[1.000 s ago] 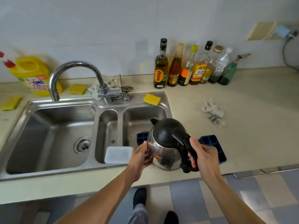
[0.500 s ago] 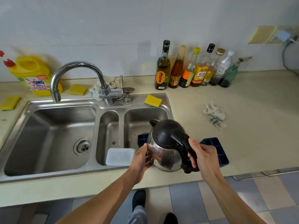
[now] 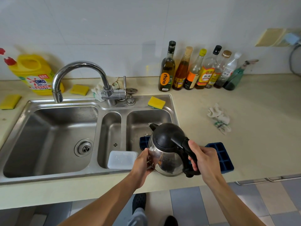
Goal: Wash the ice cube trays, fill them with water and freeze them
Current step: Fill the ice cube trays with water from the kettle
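A person stands at the front of the steel sink (image 3: 65, 176) and holds a kettle (image 3: 164, 154) with both hands above the sink's front right corner. The right hand (image 3: 206, 162) is wrapped around the kettle's black handle, fingers curled under it and thumb on top, out past the sink's right rim. The left hand (image 3: 141, 163) lies against the kettle's shiny steel side low down, over the sink's front rim. Its thumb rests on the metal and its fingers reach beneath, where they cannot be seen. The kettle leans with its spout pointing into the sink's right basin. A blue ice cube tray (image 3: 223, 159) lies flat on the counter (image 3: 244, 144) to the right of the sink, just behind and beside the right hand, its square cells facing up. Another blue tray edge (image 3: 144, 141) shows at the right basin's front, just above the left hand. The kettle hides whatever lies between the two blue parts. A white plastic box (image 3: 121, 159) sits at the front of the sink's narrow middle basin, just beside the left hand. The curved tap (image 3: 78, 66) rises behind the sink, a yellow sponge (image 3: 156, 102) lies on its back right ledge, and a row of bottles (image 3: 195, 70) stands against the wall behind its right end. A crumpled cloth (image 3: 219, 118) lies on the counter right of the sink.
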Motion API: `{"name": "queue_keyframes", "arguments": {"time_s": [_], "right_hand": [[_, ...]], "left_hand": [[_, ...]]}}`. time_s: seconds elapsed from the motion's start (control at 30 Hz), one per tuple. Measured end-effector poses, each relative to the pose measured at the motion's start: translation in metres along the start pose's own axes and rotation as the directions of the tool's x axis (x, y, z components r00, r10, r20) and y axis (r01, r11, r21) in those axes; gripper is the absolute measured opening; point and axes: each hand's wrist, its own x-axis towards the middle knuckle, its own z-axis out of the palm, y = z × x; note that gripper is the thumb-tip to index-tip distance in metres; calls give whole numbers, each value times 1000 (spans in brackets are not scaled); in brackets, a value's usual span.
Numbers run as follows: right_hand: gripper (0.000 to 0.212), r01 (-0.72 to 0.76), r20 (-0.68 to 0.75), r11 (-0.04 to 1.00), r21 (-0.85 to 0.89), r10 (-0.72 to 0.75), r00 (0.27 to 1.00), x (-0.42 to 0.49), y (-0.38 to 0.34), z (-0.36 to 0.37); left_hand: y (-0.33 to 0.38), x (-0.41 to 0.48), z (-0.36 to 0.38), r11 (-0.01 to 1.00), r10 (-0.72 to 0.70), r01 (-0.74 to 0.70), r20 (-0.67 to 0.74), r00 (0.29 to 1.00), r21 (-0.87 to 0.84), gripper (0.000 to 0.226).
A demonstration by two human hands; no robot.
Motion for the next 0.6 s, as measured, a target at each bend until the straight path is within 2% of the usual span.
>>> {"name": "queue_keyframes", "arguments": {"time_s": [0.6], "right_hand": [[52, -8, -4, 1000, -15, 8, 1000, -1, -3, -3]], "left_hand": [[-3, 4, 1, 1000, -5, 5, -28, 1000, -5, 43]]}}
